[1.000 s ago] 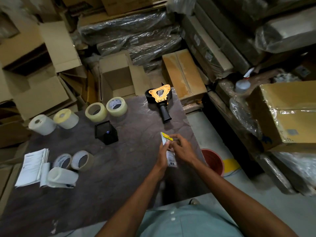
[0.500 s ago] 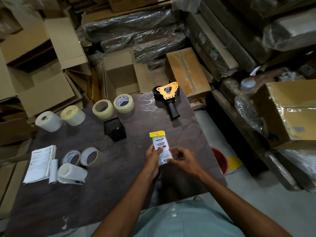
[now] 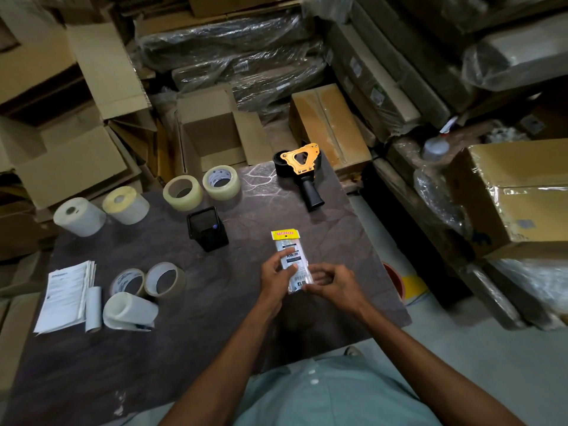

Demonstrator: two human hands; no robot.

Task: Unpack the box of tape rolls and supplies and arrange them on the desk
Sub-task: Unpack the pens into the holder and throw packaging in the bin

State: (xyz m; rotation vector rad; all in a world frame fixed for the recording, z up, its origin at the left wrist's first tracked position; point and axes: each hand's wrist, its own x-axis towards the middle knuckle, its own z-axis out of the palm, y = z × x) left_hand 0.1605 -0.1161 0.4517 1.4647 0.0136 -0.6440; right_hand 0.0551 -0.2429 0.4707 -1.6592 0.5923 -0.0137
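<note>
Fingers (image 3: 284,256) of the left hand (image 3: 274,276) pinch the small packet (image 3: 292,259), and the right hand (image 3: 330,282) holds its near end with curled fingers. It lies just near of the black pen cup (image 3: 208,229) (low over the table (image 3: 338,241)). Next, I think: set it flat and let go.

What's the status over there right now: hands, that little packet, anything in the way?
Left hand holds the yellow-topped packet; right hand at its lower edge, grip unclear. Packet low over the desk. Black pen holder nearby to the left, not blocking.
</note>
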